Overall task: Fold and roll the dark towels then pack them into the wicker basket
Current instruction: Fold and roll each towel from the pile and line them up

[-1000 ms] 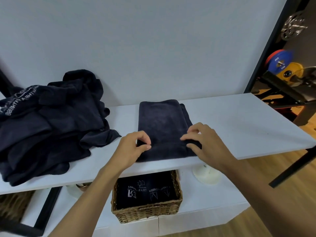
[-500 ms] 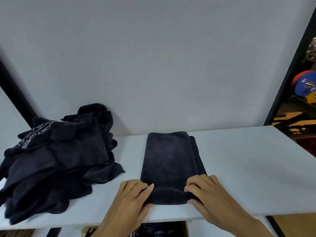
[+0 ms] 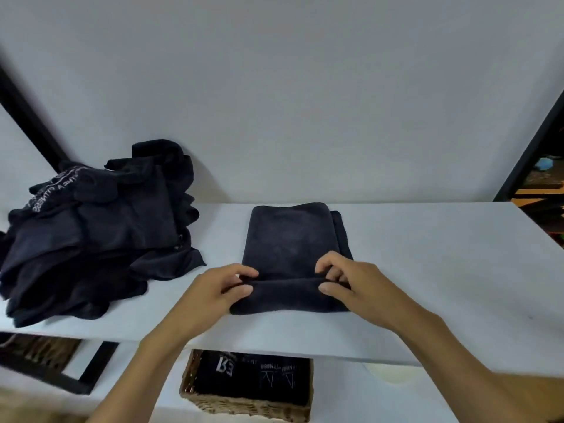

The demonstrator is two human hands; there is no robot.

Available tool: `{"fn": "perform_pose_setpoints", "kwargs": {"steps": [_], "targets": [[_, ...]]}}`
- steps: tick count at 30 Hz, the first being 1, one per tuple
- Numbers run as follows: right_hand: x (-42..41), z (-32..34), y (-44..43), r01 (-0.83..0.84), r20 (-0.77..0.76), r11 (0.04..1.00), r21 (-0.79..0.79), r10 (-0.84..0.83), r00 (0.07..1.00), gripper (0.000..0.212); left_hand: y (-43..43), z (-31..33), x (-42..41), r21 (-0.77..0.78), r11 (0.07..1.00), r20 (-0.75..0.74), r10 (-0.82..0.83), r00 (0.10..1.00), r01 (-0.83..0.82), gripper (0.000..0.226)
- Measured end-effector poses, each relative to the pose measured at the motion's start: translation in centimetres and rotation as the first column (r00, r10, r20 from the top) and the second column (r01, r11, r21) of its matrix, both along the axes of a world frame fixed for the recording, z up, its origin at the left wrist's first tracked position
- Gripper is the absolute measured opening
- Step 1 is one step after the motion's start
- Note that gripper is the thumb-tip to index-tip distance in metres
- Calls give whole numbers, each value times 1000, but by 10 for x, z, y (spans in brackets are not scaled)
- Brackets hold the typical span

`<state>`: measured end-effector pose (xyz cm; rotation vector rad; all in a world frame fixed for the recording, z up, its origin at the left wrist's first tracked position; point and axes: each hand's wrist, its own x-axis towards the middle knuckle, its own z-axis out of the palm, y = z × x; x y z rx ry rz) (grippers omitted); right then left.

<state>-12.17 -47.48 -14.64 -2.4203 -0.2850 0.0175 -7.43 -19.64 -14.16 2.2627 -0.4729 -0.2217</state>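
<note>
You're at the rolling step — your left hand [image 3: 219,288] and right hand [image 3: 351,285] each pinch the near end of the folded towel [image 3: 290,239] on the white shelf [image 3: 427,270] — so next roll it evenly away, keeping the ends aligned.

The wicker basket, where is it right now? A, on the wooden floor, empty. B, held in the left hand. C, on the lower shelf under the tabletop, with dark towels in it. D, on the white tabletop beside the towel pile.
C: the wicker basket sits on the lower shelf beneath the tabletop's front edge, holding dark towels with white lettering, while both hands are up on the folded towel.
</note>
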Motion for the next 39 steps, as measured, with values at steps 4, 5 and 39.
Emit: {"fn": "perform_pose_setpoints", "kwargs": {"steps": [4,5,39], "targets": [[-3,-7,4,17,399,964,-265,94,912,17,-7,6,14,5,999,42,31,999,-32,14],[-8,-9,4,0,396,948,-318,133,909,24,-9,4,15,40,999,58,26,998,-28,17],[72,12,0,87,34,977,-197,-81,996,20,-38,5,64,319,943,391,-218,894,91,26]]}}
